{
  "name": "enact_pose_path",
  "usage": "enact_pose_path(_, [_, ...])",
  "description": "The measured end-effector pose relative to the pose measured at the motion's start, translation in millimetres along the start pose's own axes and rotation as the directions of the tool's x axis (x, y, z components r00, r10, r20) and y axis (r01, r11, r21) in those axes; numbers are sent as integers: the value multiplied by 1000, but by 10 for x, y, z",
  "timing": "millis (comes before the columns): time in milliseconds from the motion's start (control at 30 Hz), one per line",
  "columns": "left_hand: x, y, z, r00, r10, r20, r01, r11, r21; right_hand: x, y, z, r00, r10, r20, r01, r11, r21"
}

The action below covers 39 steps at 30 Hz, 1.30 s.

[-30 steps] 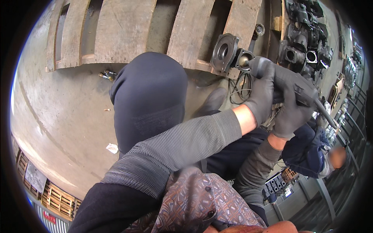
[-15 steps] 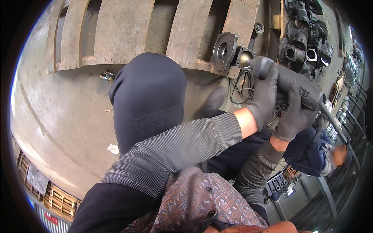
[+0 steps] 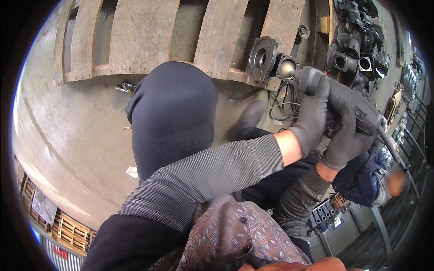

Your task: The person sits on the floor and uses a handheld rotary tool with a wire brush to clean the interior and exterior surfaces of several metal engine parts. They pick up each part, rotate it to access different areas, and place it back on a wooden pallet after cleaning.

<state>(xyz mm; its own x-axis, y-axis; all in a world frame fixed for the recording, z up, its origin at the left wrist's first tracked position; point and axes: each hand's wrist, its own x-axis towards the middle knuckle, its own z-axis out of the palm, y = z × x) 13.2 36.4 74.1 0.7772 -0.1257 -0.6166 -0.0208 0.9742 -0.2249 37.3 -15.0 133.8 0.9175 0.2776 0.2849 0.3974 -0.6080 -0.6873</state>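
A corded dark grey power tool, which looks like a die grinder [image 3: 334,90], is held at the right in both gloved hands. My left hand [image 3: 312,118] wraps round its front part, and my right hand [image 3: 347,140] grips its rear body near the cord. The tool's nose points at the shiny round bore of a square-flanged metal casting [image 3: 282,60]. Whether its tip touches the bore wall I cannot tell. A wide round flange [image 3: 261,58] adjoins the square one on the left. This casting rests at the near edge of a wooden pallet [image 3: 144,36].
Many dark castings [image 3: 359,45] are heaped at the far right. A coiled cable [image 3: 282,106] lies on the floor below the casting. Small metal fittings [image 3: 124,88] lie left of my knee. Another person [image 3: 368,180] sits low at the right.
Both hands and the tool have shifted slightly right and down. More of the bore now shows beside the tool's nose. The casting stays in nearly the same place.
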Motion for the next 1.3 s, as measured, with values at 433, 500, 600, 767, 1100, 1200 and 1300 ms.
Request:
enact_pose_path(433, [116, -11, -153, 998, -23, 51, 24, 999, -25, -23, 148, 94, 998, 43, 40, -42, 999, -28])
enact_pose_path(500, [124, -4, -149, 999, -42, 13, 42, 999, -20, -20, 137, 91, 998, 52, 40, -52, 999, -5])
enact_pose_path(600, [108, -51, -75, 999, -38, -23, 38, 999, -11, -5, 88, 27, 997, 78, 5, -78, 997, 5])
enact_pose_path(767, [38, -91, -45, 1000, 9, 7, -9, 999, -33, -11, 62, 18, 998, 70, 0, -70, 996, 50])
enact_pose_path(1100, [59, -60, -46, 1000, 11, 8, -11, 1000, 0, 1, 32, 15, 999, 43, -16, -43, 999, 27])
enact_pose_path(1200, [6, -82, -15, 1000, 18, 19, -17, 999, -42, 21, 25, -24, 998, -50, 36, 51, 998, -44])
enact_pose_path(1300, [-42, -75, 52, 1000, 21, 1, -21, 999, 28, 5, -18, -99, 1000, 4, 0, -4, 1000, 19])
